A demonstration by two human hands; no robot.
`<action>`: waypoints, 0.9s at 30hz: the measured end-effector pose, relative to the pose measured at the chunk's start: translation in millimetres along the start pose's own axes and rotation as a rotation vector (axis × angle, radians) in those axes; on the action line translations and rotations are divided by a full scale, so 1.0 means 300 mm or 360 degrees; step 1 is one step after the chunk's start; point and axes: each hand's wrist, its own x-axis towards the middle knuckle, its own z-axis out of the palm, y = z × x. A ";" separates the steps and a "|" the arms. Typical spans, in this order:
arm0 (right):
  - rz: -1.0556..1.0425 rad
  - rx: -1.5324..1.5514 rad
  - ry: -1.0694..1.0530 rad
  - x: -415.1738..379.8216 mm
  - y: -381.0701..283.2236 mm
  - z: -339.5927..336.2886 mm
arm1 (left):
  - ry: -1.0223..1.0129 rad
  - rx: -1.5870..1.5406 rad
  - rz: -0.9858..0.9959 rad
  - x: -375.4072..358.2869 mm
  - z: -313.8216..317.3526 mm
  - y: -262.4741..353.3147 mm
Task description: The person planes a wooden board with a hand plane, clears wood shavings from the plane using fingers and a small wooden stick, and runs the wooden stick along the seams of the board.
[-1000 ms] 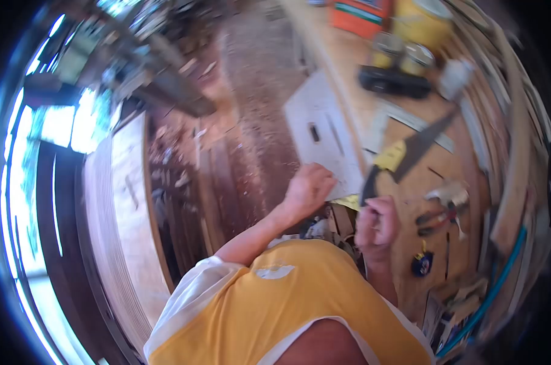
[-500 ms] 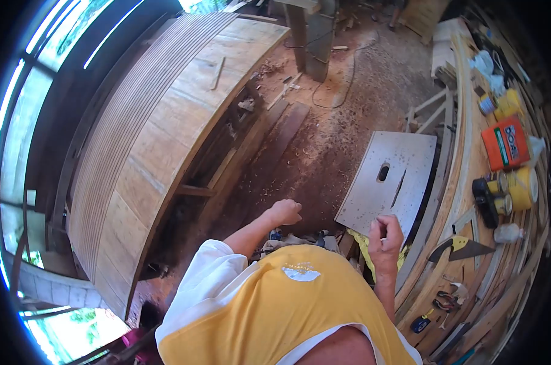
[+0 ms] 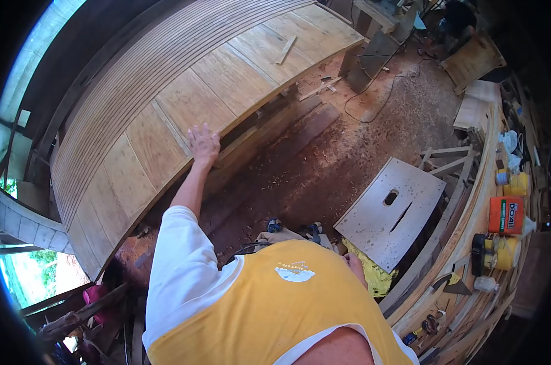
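Note:
My left hand [image 3: 203, 145] is stretched out at the near edge of the curved wooden deck [image 3: 148, 155], fingers spread over the planks, nothing held. At the right side of my body, my right hand [image 3: 353, 264] shows only in part, beside the yellow cloth [image 3: 377, 275]; its fingers are mostly hidden by the shirt. Ahead of it lies a pale speckled board [image 3: 397, 213] with an oval slot. A small wood strip [image 3: 285, 50] rests on the far part of the deck.
Along the right, a long wooden bench [image 3: 464, 267] bears a red-orange box [image 3: 507, 215], yellow containers [image 3: 507, 253], a handsaw [image 3: 457, 284] and a tape measure [image 3: 411, 338]. A cable [image 3: 382, 109] crosses the shaving-strewn floor near a post.
My left hand has moved from in front of my body out to the deck's edge, its fingers now spread. My right hand has dropped back beside my body. The view has turned left.

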 end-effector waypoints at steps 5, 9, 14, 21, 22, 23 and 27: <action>0.0163 0.0057 -0.0033 0.002 0.032 -0.006 | -0.0153 0.0064 -0.0471 0.116 0.013 -0.152; 0.0204 -0.0051 -0.0012 0.161 -0.032 -0.012 | -0.0086 0.0183 -0.0614 0.162 0.022 -0.121; -0.0186 -0.0401 -0.0088 0.554 -0.324 -0.054 | -0.0090 0.0176 -0.0671 0.206 -0.008 -0.116; -0.1254 -0.0486 0.0070 1.345 -1.052 -0.018 | -0.0057 0.0243 -0.0706 0.237 0.027 -0.131; -0.1289 -0.0398 0.0037 1.439 -1.176 -0.006 | -0.0054 0.0255 -0.0708 0.242 0.030 -0.131; -0.1346 -0.0368 0.0098 1.540 -1.279 0.016 | -0.0053 0.0270 -0.0713 0.245 0.033 -0.133; -0.1593 -0.0491 0.0459 1.863 -1.617 0.092 | 0.0006 0.0317 -0.0691 0.239 0.066 -0.162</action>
